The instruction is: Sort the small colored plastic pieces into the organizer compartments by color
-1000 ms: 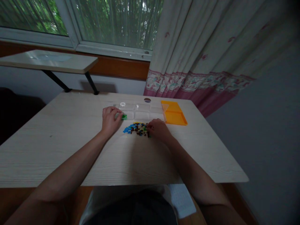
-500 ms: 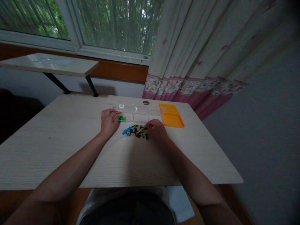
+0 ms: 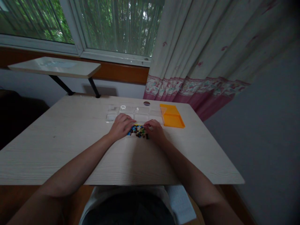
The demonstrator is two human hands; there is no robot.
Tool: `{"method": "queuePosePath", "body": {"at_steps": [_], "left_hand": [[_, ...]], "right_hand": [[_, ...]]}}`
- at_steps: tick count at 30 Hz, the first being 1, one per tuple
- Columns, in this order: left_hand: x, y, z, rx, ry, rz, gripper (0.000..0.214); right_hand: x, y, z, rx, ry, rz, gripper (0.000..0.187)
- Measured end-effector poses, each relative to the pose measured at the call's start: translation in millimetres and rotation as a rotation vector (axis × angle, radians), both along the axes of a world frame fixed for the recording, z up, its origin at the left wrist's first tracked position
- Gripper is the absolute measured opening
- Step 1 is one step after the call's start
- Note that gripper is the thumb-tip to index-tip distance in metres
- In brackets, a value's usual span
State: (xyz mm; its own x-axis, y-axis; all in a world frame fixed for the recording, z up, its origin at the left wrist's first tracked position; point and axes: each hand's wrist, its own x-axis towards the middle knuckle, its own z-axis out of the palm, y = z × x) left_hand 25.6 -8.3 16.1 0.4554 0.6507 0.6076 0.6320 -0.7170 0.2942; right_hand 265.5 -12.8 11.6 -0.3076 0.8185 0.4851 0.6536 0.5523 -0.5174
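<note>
A small pile of tiny coloured pieces, blue, yellow, green and dark, lies on the pale wooden table. My left hand rests over the pile's left side with its fingers curled down, hiding part of it. My right hand sits at the pile's right edge, fingers bent in a pinch on the pieces; what they hold is too small to see. Just behind both hands lies a clear plastic compartment tray.
An orange lid or shallow tray lies to the right of the clear tray. A dark round spot marks the table's far edge. A small side table stands under the window; a patterned curtain hangs at the right.
My left hand has moved right from the clear tray, where a green bit lay beside it, onto the left of the pile. My right hand has stayed at the pile's right edge.
</note>
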Motion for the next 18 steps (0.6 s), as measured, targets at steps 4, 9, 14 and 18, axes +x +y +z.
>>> {"method": "queuePosePath", "body": {"at_steps": [4, 9, 14, 18], "left_hand": [[9.4, -10.8, 5.4, -0.014, 0.073, -0.123, 0.034], [12.8, -16.5, 8.1, -0.056, 0.071, -0.162, 0.037], [11.2, -15.4, 3.7, -0.003, 0.042, -0.123, 0.028], [9.3, -16.2, 1.9, 0.045, 0.033, -0.103, 0.027]], "right_hand": [[-10.8, -7.4, 5.0, -0.038, 0.07, 0.05, 0.01], [-24.3, -19.4, 10.0, -0.173, 0.257, 0.082, 0.018], [-30.2, -22.6, 7.6, -0.324, 0.367, 0.096, 0.026], [-32.7, -22.5, 4.0, -0.33, 0.403, 0.111, 0.024]]}}
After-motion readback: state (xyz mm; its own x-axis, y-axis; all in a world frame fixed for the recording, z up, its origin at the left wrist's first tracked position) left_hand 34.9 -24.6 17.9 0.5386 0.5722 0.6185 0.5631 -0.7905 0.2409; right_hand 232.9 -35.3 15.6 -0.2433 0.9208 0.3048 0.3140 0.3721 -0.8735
